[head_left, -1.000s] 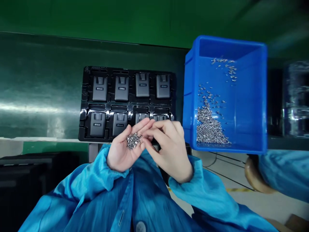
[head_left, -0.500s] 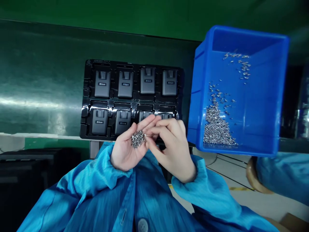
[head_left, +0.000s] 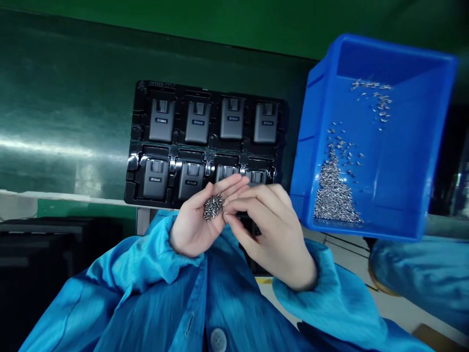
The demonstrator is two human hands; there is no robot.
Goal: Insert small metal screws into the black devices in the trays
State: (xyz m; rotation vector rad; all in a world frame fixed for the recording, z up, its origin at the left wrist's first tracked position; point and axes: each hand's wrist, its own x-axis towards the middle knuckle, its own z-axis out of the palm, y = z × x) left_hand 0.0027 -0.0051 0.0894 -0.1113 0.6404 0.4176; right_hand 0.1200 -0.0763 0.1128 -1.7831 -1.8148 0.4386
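My left hand [head_left: 196,222] is turned palm up and cupped around a small heap of silver screws [head_left: 213,206]. My right hand [head_left: 273,230] reaches across from the right, its fingertips pinched together at the edge of that heap. Both hands hover in front of a black tray [head_left: 134,161] holding two rows of grey housings [head_left: 161,120]. The lower right housings are partly hidden behind my fingers.
A blue plastic bin [head_left: 432,156] stands tilted at the right, with a pile of silver screws [head_left: 335,195] in its lower corner and several scattered higher up. The tray rests on a green bench [head_left: 66,127]. Another person's blue sleeve [head_left: 421,278] shows at lower right.
The view has shifted, so the tray and bin sit further right and higher. My hands stay together over the screws, the right wrist dropping slightly lower.
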